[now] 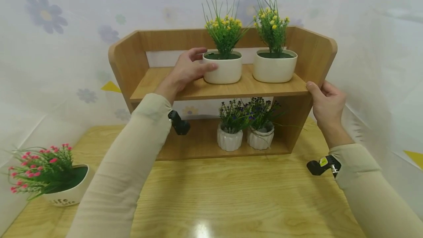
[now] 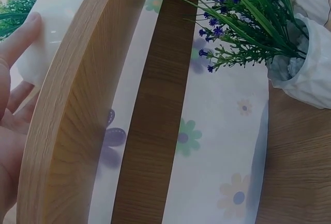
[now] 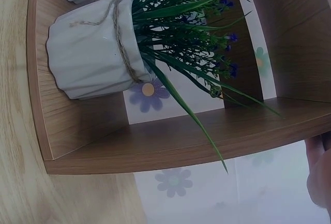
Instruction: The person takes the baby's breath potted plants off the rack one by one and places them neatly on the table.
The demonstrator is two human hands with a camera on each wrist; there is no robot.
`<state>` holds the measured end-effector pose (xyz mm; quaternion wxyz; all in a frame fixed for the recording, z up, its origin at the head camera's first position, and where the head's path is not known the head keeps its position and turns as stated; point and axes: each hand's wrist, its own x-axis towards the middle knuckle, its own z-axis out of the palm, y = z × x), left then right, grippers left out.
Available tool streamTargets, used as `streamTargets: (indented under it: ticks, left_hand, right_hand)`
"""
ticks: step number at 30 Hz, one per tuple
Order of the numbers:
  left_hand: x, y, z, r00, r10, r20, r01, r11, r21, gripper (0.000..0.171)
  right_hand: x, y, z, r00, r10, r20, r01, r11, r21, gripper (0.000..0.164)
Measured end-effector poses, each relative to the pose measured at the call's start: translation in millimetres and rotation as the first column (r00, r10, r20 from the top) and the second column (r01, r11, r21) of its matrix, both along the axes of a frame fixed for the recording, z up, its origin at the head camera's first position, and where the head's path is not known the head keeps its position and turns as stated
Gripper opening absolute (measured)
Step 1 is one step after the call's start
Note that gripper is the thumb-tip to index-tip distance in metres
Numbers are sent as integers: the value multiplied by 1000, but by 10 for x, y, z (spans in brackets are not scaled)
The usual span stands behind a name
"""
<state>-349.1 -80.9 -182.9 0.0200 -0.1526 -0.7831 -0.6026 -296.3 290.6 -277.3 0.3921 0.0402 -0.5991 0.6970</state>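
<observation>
On the upper board of a wooden shelf (image 1: pixel 158 83) stand two oval white pots with yellow flowers. My left hand (image 1: pixel 188 69) holds the left flowerpot (image 1: pixel 224 72) at its left end, thumb across the front and fingers at the back rim; in the left wrist view that pot (image 2: pixel 54 19) shows behind the board edge. Beside it, to the right, is the other flowerpot (image 1: pixel 275 68). My right hand (image 1: pixel 330 104) grips the shelf's right side panel, thumb on the front edge at the height of the upper board and fingers round the outside.
Two ribbed white pots (image 1: pixel 229 139) with purple flowers stand on the lower board; the right one (image 3: pixel 95 48) has twine round it. A white pot with pink flowers (image 1: pixel 67 195) sits on the wooden table (image 1: pixel 231 194) at the left. Floral sheeting (image 1: pixel 76 47) hangs behind and at the sides.
</observation>
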Motion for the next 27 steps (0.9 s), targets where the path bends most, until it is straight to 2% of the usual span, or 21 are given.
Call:
streamTargets:
  ticks: [18,27]
  left_hand:
    - [61,-46,-24,1000,4,-17,-4,1000,3,81]
    - [96,-85,-24,1000,9,8,-9,998,54,79]
  right_hand:
    - [15,-31,4,1000,14,-1,-14,1000,-12,21]
    - [-22,-31,-20,1000,17,15,-17,1000,12,22]
